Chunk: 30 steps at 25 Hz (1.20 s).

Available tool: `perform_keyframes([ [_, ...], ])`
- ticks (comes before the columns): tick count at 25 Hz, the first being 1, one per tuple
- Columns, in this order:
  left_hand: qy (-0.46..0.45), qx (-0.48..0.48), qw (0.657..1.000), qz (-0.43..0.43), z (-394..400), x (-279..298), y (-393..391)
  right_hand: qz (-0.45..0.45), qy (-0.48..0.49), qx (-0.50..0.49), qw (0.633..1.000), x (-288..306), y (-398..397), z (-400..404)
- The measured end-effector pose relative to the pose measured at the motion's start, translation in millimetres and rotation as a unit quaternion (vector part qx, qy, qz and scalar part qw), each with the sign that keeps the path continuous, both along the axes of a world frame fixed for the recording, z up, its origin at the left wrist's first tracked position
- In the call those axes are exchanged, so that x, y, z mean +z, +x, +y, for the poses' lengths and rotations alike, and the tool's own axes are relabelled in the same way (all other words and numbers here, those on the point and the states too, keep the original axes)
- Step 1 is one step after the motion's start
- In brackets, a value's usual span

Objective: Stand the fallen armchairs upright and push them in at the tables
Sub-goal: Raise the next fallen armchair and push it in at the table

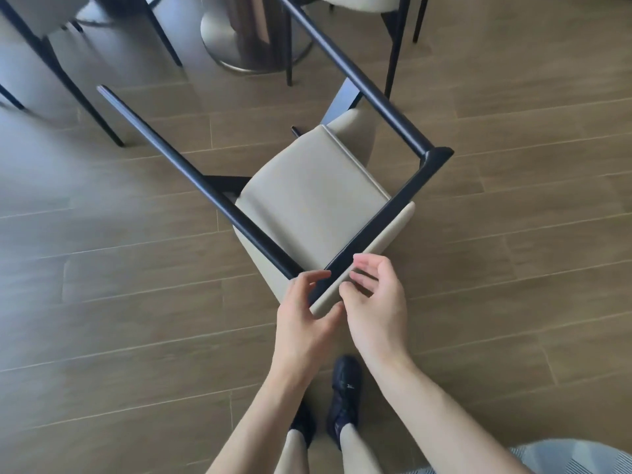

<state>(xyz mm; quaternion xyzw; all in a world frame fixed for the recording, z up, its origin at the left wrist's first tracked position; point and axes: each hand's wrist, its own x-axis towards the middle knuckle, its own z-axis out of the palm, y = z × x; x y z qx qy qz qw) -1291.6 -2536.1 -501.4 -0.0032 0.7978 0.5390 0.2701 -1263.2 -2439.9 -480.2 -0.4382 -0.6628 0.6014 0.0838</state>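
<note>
- Head view, looking straight down: the left hand (301,309) has its fingers loosely curved at the near corner of the armchair (314,203), thumb up by the dark frame, the beige backrest edge sitting in the crook of the hand — touching it or about to; a firm grip is not plain.
- The right hand (376,302) hovers just beside the same corner, fingers spread and relaxed, holding nothing, fingertips near the backrest's top edge.
- The armchair seems to stand on its legs now, or very nearly, its beige seat facing up and the two dark armrests (191,169) running away from the person toward the table.
- Beyond it stands the round metal table base (246,46), with other chairs' dark legs (68,83) at either side, apparently upright.
- My read on progress: this chair is raised but sits well apart from the table base and turned at an angle, so squaring it and pushing it in are left.
- Whether more fallen chairs remain cannot be told from here.
- No brand, label or readable writing anywhere; the small pale mark on the dark shoe (345,388) is too small to make out.
</note>
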Motion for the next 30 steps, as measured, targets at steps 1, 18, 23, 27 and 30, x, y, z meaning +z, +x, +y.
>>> perform_keyframes([
  [1, -0.010, -0.017, 1.000, 0.006, 5.0, -12.4, -1.6, -0.010, 0.020, 0.015, 1.000, -9.7, -2.6, 3.9],
  [18, -0.328, -0.212, 0.897, 0.207, 68.9, -117.7, -35.9, -0.155, 0.576, 0.565, 0.570, -112.2, -57.6, 105.3],
  [23, -0.368, -0.197, 0.870, 0.263, 79.2, -120.7, -34.6, -0.065, 0.621, 0.574, 0.530, -124.8, -61.0, 133.3],
  [27, -0.368, -0.199, 0.854, 0.309, 76.7, -122.5, -37.1, -0.044, 0.638, 0.579, 0.505, -125.9, -70.4, 160.6],
  [30, -0.381, -0.223, 0.842, 0.310, 73.9, -122.5, -39.4, -0.091, 0.651, 0.543, 0.523, -127.3, -72.1, 177.8],
])
